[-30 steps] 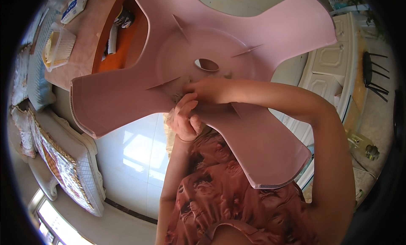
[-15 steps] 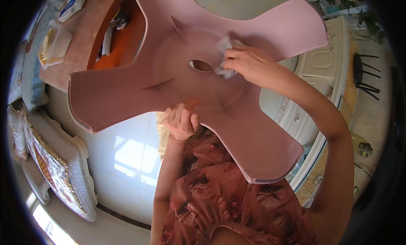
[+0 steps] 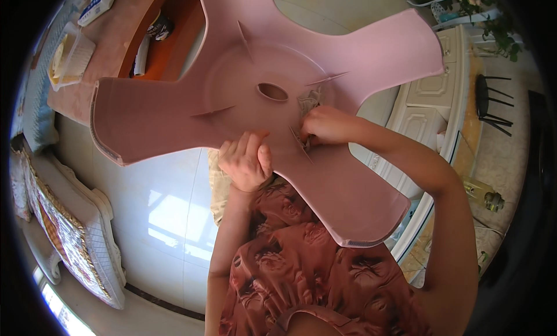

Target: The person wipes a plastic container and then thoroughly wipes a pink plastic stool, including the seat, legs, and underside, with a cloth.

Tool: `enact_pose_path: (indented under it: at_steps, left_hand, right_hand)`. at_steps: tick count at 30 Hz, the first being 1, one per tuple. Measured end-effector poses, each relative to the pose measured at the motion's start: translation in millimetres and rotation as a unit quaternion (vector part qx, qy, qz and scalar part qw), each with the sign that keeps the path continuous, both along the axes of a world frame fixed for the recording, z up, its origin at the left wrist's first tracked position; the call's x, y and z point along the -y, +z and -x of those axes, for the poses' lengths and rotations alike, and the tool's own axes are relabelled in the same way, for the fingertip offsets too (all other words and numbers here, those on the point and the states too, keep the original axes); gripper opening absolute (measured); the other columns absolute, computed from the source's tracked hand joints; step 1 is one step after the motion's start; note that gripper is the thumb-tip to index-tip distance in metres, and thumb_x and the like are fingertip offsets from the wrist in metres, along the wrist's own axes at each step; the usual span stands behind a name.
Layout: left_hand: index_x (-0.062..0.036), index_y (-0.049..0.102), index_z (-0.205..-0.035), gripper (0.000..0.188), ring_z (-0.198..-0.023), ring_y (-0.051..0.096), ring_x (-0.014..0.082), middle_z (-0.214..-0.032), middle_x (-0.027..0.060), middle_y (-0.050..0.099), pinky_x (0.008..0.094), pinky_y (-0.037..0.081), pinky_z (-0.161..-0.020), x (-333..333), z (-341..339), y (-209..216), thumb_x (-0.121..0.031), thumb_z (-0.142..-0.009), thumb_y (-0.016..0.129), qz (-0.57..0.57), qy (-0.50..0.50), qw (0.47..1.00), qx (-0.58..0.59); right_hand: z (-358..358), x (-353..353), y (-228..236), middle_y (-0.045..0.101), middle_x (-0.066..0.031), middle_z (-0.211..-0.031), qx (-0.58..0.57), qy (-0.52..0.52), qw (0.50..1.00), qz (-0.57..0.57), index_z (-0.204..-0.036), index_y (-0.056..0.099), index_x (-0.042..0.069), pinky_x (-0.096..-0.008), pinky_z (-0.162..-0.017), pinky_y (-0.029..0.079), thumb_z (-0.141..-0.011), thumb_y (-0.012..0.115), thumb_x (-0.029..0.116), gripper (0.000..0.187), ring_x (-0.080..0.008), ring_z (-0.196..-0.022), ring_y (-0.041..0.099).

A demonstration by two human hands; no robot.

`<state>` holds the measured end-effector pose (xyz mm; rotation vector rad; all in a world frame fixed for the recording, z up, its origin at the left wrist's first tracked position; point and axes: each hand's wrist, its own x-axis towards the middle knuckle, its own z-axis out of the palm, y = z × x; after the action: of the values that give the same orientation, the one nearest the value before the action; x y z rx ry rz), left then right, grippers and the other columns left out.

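Note:
A pink plastic stool [image 3: 238, 83] is held up with its hollow underside facing me, its four-way legs splayed outward and an oval hole in the seat's middle. My left hand [image 3: 246, 161] is closed round the rim between the left leg and the lower right one. Inside the hollow, my right hand [image 3: 328, 126] presses a crumpled grey cloth [image 3: 309, 101] against the surface, right of the hole and beside the thin rib near the lower right leg. The fingertips of that hand are partly hidden in the cloth.
At the upper left, a brown table [image 3: 107, 49] carries a clear plastic tub [image 3: 74, 56] and a white-and-blue packet [image 3: 97, 6]. A dark can [image 3: 161, 28] sits on its orange-brown shelf. White cabinets [image 3: 426, 92] stand at right, a cushioned seat [image 3: 64, 214] at left.
My right hand has slid the cloth downward, from right of the hole toward the lower right leg. My left hand keeps its hold; the stool has shifted slightly.

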<state>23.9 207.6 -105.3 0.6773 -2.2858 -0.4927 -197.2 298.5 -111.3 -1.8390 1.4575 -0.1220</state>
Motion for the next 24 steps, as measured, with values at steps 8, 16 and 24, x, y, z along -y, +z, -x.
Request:
enact_pose_path:
  at_steps: [8,16,24]
  left_hand:
    - [-0.0115,0.062,-0.075,0.031,-0.056,0.056,0.0251,-0.067,0.0055,0.062,0.0349,0.041,-0.057,-4,3,4,-0.026,-0.097,0.047,-0.01,-0.018,0.999,0.029]
    - [-0.0126,0.058,-0.075,0.022,-0.057,0.056,0.0214,-0.068,0.0032,0.057,0.0338,0.04,-0.056,-1,5,2,-0.024,-0.093,0.054,0.01,-0.024,1.0,0.003]
    - [-0.0117,0.062,-0.073,0.026,-0.058,0.058,0.0225,-0.067,0.0044,0.061,0.0342,0.04,-0.057,1,-3,4,-0.022,-0.094,0.05,0.004,-0.009,1.0,0.006]
  right_hand:
    - [35,7,14,0.069,-0.0101,-0.094,-0.31,0.047,0.95,0.01,-0.076,0.074,0.009,-0.0396,-0.086,0.045,-0.073,0.062,0.011,0.013,-0.0256,-0.098,0.063]
    - [23,1,-8,0.068,-0.0109,-0.096,-0.543,-0.02,0.809,0.226,-0.077,0.074,0.008,-0.0445,-0.094,0.043,-0.07,0.068,0.01,0.01,-0.0317,-0.102,0.054]
    - [-6,1,-11,0.066,-0.0171,-0.088,-0.275,-0.197,0.93,0.144,-0.087,0.068,0.0,-0.0398,-0.078,0.053,-0.071,0.067,0.003,0.016,-0.0324,-0.1,0.062]
